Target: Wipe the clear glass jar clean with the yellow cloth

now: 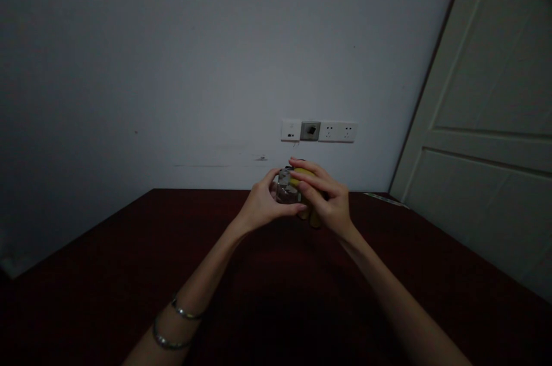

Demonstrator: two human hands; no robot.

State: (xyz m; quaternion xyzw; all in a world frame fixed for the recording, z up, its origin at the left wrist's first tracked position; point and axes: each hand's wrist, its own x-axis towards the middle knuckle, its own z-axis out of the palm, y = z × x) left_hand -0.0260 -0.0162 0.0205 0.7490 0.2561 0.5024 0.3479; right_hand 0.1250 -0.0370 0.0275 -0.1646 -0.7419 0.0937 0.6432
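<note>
Both my hands are raised above a dark red table (129, 262), near its far edge. My left hand (261, 205) is closed around a small silvery, shiny part (285, 189) of an object. My right hand (325, 199) is wrapped around the yellow part (302, 176) of that same object, fingers laid over its top. The light is dim and I cannot make out what the object is. Two thin metal bangles (179, 326) sit on my left forearm.
A pale wall rises behind the table, with a white socket strip (319, 131) just above the hands. A closed cream panelled door (491, 124) stands at the right. Something thin and flat (383, 198) lies at the table's far right edge.
</note>
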